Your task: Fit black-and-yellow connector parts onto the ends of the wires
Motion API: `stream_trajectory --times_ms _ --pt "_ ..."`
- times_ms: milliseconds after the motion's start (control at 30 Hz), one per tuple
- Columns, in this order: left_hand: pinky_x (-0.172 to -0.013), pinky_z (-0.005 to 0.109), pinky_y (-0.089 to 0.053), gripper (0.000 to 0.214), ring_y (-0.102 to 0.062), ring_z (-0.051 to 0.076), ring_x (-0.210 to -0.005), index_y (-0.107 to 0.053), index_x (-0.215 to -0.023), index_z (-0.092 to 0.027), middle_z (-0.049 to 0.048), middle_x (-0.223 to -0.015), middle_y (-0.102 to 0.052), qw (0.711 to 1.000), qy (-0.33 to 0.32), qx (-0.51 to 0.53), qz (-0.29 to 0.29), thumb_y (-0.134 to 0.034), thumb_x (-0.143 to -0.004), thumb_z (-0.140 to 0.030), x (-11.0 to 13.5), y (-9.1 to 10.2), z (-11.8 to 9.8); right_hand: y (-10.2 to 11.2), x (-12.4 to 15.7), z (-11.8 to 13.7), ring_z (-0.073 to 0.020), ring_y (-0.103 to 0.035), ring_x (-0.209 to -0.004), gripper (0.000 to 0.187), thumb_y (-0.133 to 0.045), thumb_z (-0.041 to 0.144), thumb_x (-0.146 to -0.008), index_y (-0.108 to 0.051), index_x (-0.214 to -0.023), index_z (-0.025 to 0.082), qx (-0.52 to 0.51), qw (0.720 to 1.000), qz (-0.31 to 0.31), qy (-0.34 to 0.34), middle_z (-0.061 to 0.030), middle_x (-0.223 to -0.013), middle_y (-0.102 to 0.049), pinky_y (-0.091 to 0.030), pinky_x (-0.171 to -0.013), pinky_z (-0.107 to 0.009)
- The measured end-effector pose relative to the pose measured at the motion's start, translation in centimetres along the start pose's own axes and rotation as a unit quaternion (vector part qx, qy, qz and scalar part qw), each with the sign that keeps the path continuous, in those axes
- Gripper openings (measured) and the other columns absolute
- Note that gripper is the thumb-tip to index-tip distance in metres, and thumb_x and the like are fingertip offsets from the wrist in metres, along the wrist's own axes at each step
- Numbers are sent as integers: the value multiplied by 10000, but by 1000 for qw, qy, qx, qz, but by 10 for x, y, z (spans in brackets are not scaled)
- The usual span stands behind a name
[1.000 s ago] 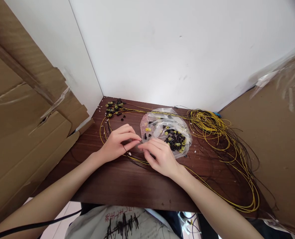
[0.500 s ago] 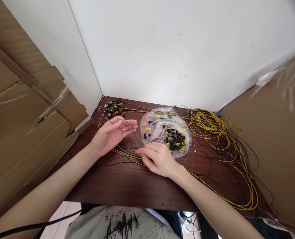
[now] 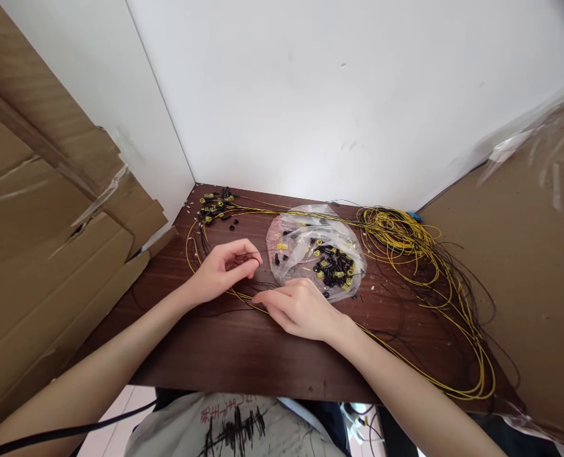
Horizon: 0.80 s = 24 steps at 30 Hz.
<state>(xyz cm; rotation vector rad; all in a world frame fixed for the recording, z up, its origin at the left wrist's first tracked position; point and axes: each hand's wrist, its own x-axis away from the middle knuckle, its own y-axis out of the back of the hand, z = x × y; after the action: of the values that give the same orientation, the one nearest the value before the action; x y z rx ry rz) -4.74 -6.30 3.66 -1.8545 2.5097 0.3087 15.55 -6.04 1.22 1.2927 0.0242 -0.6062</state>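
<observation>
A thin black wire (image 3: pixel 250 256) runs through the left hand (image 3: pixel 227 270), over the middle of the surface (image 3: pixel 201 355) and a little left of centre; half a second ago that hand was spread, with the wire looped loosely across its fingers, and now it is narrow, thumb and curled fingers drawn together on the wire. That suggests the slack has been gathered into a firmer grip, though the wire's tip is too fine to make out. The right hand (image 3: pixel 296 306) is narrow too, little moved, its fingertips at the yellow wires (image 3: pixel 241 295) and dark strands beside them; whether it pinches one, I cannot tell. Just beyond lies the clear plastic bag (image 3: pixel 301 254), unmoved toward the far edge, with black and yellow fittings (image 3: pixel 336 266) in it. Farther out, a cluster of fittings (image 3: pixel 218 206) sits at the far left corner and a tangled coil (image 3: pixel 391 231) near the far right corner, its loops trailing along the right edge toward the near right corner.
</observation>
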Motion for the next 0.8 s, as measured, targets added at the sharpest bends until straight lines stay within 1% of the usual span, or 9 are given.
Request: stream_trajectory --times_ms 67,133,200,267,367,500,600,700,800 --pt "-581 223 -418 101 -524 109 -633 -606 -824 -136 28 -717 -592 991 -41 -121 38 -567 -847 -227 2 -3 0 0 0 0 -112 -588 -576 239 -419 161 -903 -614 -1037 195 5 1000 2 0 13 -771 -716 -333 -586 -259" --pt "-633 251 -424 110 -524 132 -686 -630 -827 -139 50 -760 -616 972 -98 -200 73 -548 -849 -209 3 -5 -1 0 0 -1 -110 -576 -560 238 -413 163 -904 -615 -1024 199 11 1000 3 4 13 -745 -706 -332 -587 -260" --pt "-671 273 -418 117 -510 153 -724 -649 -828 -145 63 -765 -633 954 -153 -240 98 -540 -843 -186 3 -6 -1 0 0 -1 -107 -564 -545 234 -406 162 -904 -616 -1000 200 16 1000 0 10 13 -722 -693 -327 -581 -258" --pt "-684 289 -413 131 -497 169 -736 -662 -838 -154 69 -756 -649 944 -183 -249 113 -532 -834 -165 3 -4 1 -1 0 0 -105 -558 -534 230 -402 163 -905 -609 -998 200 16 1000 -5 10 14 -710 -685 -324 -573 -255" --pt "-683 312 -394 156 -465 182 -722 -681 -827 -177 66 -748 -669 940 -190 -262 110 -533 -799 -140 2 1 3 -2 0 1 -110 -544 -503 230 -397 191 -918 -587 -1047 192 18 1000 -14 -2 15 -671 -669 -325 -559 -253" --pt "-705 342 -348 158 -419 189 -703 -688 -730 -209 43 -671 -637 940 -183 -275 89 -554 -741 -127 2 3 2 -1 0 1 -126 -541 -485 241 -392 227 -929 -575 -1080 182 44 999 -23 -19 10 -621 -650 -305 -530 -259" --pt "-697 338 -319 154 -407 186 -701 -674 -676 -210 29 -642 -598 947 -177 -256 80 -567 -708 -104 2 1 -2 0 0 1 -128 -549 -492 230 -393 228 -929 -584 -1051 184 45 998 -25 -24 7 -628 -654 -291 -519 -257" --pt "-687 332 -310 175 -399 182 -690 -626 -596 -201 20 -597 -557 954 -162 -244 64 -530 -703 -100 1 1 -4 1 0 2 -115 -542 -493 216 -395 231 -931 -592 -1011 191 28 999 -16 -25 14 -629 -653 -304 -535 -247" --pt "-676 321 -328 208 -412 176 -679 -571 -544 -185 22 -568 -521 974 -133 -178 41 -495 -728 -125 0 6 -2 2 -1 3 -104 -533 -493 218 -398 244 -937 -599 -1004 191 18 1000 -5 -22 22 -608 -643 -311 -549 -238"
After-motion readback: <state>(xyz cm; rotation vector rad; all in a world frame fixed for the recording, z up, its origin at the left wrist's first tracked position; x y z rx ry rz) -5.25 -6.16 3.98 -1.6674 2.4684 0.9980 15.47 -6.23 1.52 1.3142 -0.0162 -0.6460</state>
